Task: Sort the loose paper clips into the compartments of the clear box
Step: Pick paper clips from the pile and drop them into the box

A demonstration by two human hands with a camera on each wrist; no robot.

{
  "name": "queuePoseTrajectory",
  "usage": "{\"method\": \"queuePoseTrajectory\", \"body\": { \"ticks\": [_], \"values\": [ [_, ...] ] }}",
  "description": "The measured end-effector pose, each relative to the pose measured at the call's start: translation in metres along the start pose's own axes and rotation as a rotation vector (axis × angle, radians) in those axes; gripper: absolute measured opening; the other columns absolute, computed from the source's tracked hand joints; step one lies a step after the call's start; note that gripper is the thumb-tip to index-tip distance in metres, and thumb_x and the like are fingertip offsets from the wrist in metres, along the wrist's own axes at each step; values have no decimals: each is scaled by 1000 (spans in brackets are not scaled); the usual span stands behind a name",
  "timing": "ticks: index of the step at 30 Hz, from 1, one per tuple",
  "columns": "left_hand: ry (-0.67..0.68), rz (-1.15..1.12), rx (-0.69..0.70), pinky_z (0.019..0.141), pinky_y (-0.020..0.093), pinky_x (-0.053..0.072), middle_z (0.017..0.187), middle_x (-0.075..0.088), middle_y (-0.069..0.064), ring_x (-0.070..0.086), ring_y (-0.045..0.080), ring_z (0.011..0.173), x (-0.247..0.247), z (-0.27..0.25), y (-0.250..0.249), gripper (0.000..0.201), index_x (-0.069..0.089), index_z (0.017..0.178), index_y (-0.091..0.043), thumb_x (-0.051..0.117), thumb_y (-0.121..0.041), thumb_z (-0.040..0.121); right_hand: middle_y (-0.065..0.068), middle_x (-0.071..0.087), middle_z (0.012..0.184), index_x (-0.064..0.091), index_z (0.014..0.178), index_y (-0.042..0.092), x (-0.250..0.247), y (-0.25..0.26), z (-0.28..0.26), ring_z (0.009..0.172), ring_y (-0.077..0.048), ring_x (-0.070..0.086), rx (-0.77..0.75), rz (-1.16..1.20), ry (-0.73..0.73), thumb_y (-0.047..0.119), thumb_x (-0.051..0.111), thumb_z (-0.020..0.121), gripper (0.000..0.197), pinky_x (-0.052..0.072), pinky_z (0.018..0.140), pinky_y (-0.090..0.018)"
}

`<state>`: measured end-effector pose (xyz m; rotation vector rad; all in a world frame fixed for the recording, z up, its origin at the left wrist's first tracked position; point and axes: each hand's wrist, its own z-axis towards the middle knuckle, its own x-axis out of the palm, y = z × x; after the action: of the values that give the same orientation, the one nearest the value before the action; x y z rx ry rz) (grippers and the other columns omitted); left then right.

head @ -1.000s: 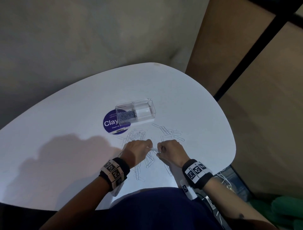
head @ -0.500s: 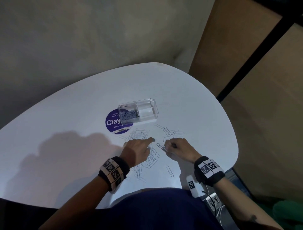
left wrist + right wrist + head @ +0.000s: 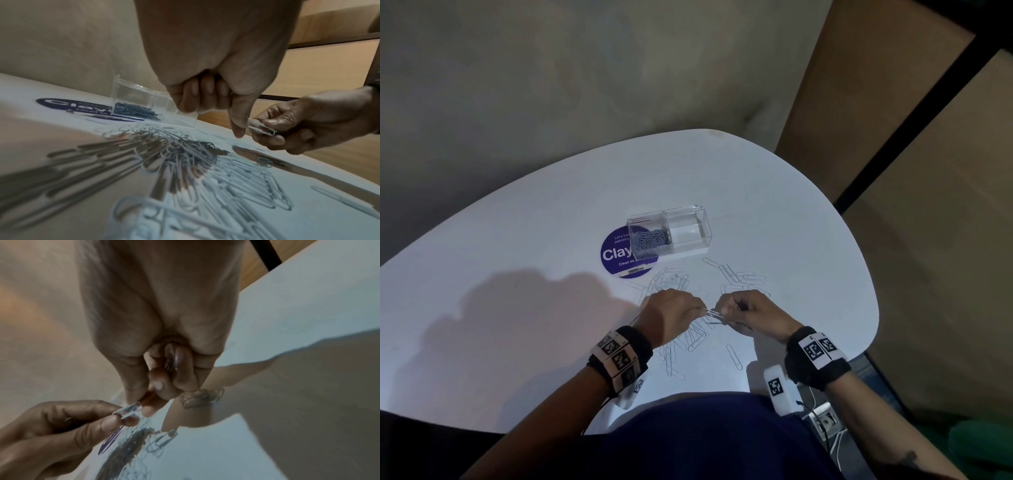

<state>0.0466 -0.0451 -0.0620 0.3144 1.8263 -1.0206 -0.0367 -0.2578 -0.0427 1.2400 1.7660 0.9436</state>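
Note:
The clear two-compartment box (image 3: 690, 209) stands mid-table; its left compartment holds small dark clips (image 3: 650, 240), and its right compartment looks empty. Large pale paper clips (image 3: 671, 284) lie scattered in front of it and under my hands. Just above the table my left hand (image 3: 700, 310) and right hand (image 3: 722, 311) meet. They pinch the same small bundle of clips (image 3: 713, 313) from opposite ends. In the left wrist view my left hand (image 3: 241, 128) pinches one end of the bundle (image 3: 264, 129). The right hand (image 3: 141, 407) also keeps clips (image 3: 170, 363) inside its curled fingers.
A round purple sticker (image 3: 619, 255) lies under the box's left end. More clips (image 3: 739, 277) spread right of the box, and a single clip (image 3: 734, 356) lies near the table's front edge (image 3: 722, 390). A white device with cables (image 3: 779, 387) hangs by my right wrist.
Half a second ago the hands were apart, each reaching among the clips on the table. Now they have drawn back together with the bundle held between them.

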Motion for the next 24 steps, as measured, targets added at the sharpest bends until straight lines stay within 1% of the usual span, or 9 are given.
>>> {"method": "queuePoseTrajectory", "body": {
  "ticks": [2, 4, 7, 10, 13, 14, 18, 21, 24],
  "values": [
    [-38, -38, -22, 68, 34, 50, 82, 71, -8, 61, 11, 75, 0, -3, 0, 29, 70, 98, -29, 46, -45, 96, 1, 66, 69, 72, 86, 11, 2, 1, 1, 52, -14, 44, 17, 57, -1, 14, 67, 95, 11, 35, 54, -25],
    [-52, -42, -54, 66, 35, 50, 76, 69, -7, 61, 12, 70, 0, -4, 0, 31, 69, 95, -28, 44, -46, 94, -1, 61, 67, 73, 94, 9, 4, 0, 3, 55, -17, 48, 26, 80, -6, 20, 74, 90, 12, 42, 63, -29],
    [-106, -48, -94, 67, 35, 51, 73, 70, -6, 62, 13, 69, -1, -5, -1, 28, 70, 94, -29, 47, -44, 93, -5, 57, 65, 71, 76, 27, 5, -2, 6, 69, -29, 69, 25, -24, -36, 23, 86, 77, 16, 48, 71, -38],
    [-167, -47, -162, 72, 31, 53, 80, 74, -7, 67, 14, 77, -2, -7, 3, 20, 74, 92, -29, 57, -39, 89, 5, 62, 71, 62, 72, 33, 6, -10, 12, 64, -9, 60, -44, -421, -99, 27, 87, 72, 26, 50, 68, -28],
    [-329, -13, -108, 55, 33, 55, 63, 69, -5, 63, 21, 59, -2, -15, 13, 18, 75, 77, -23, 59, -30, 78, 11, 55, 72, 54, 74, 33, 11, -16, 14, 67, -6, 52, -108, -643, -107, 24, 82, 72, 29, 44, 65, -26],
    [-338, -13, -111, 54, 33, 55, 64, 70, -4, 63, 23, 59, -4, -18, 16, 19, 75, 77, -22, 57, -30, 76, 11, 54, 73, 52, 73, 33, 13, -18, 15, 68, -7, 51, -122, -680, -104, 22, 79, 73, 29, 45, 66, -28],
    [-270, 25, -309, 73, 30, 49, 86, 74, -3, 66, 24, 78, -20, -25, 28, 21, 71, 95, -26, 57, -32, 80, 11, 56, 74, 56, 68, 25, 17, -17, 15, 70, -9, 54, -95, -699, -84, 18, 70, 74, 17, 50, 70, -32],
    [-335, -73, -415, 66, 27, 42, 74, 69, -4, 62, 20, 70, -35, -27, 33, 7, 67, 81, -24, 61, -21, 84, 12, 56, 69, 56, 65, 17, 19, -14, 15, 64, -5, 51, -56, -625, -63, 19, 73, 72, 19, 45, 65, -26],
    [-317, -194, -422, 56, 29, 41, 61, 55, -6, 49, 13, 56, -57, -25, 45, 21, 57, 66, -20, 55, -17, 87, 4, 59, 64, 51, 62, 15, 18, -13, 13, 56, -7, 50, -47, -397, -69, 16, 76, 75, 28, 45, 61, -24]
  ]
}}
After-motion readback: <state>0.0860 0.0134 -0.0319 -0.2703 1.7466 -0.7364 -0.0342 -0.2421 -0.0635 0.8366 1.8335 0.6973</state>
